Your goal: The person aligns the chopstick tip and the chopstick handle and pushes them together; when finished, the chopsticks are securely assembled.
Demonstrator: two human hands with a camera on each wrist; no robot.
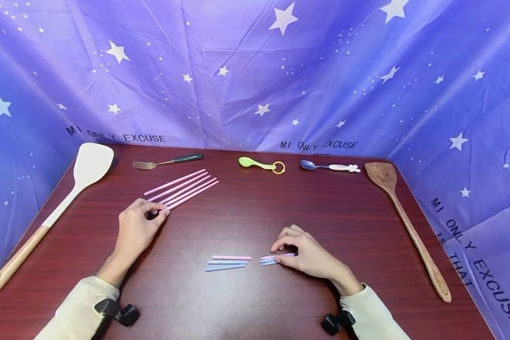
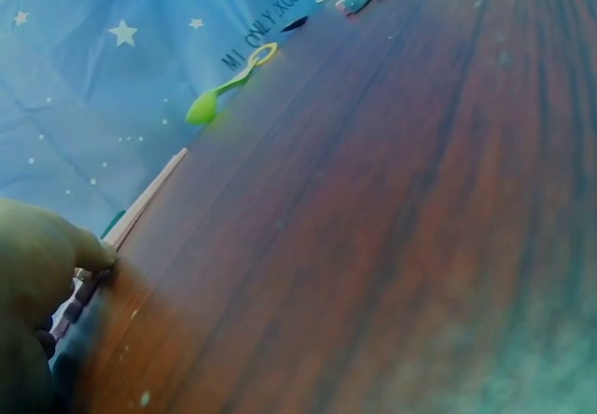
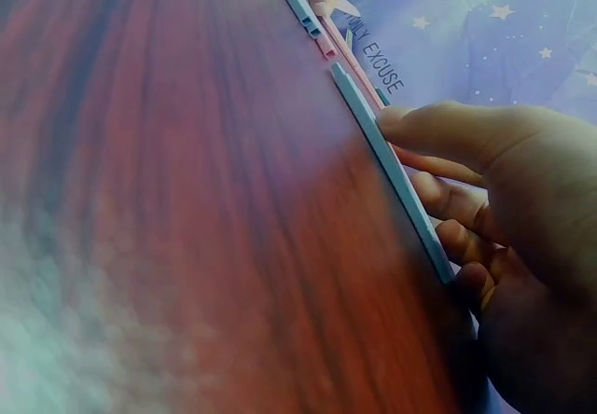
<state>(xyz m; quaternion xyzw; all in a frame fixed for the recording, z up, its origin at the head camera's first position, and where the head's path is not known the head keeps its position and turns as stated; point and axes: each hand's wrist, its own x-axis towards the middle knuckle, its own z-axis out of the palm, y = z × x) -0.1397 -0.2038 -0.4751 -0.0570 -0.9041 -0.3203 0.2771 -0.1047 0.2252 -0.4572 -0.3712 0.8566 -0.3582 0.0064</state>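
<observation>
Pink straws (image 1: 184, 190) fan out left of the frame's middle, their lower ends at the left hand (image 1: 138, 224), whose thumb and fingertips meet in a narrow pinch; how many straws it has hold of, I cannot tell. Uneven pressure there would probably skew the fan, and a lift could swing the far tips into the fork (image 1: 165, 162) at upper left. Lower centre, short straw pieces (image 1: 227, 262), one pink and two blue, lie loose; a careless brush might scatter them. Just right of these, the right hand (image 1: 308, 255) pinches a pink-and-blue bundle (image 3: 393, 176), thumb on its near side, fingers curled behind. Pushed leftward, its free ends could butt the loose pieces askew.
</observation>
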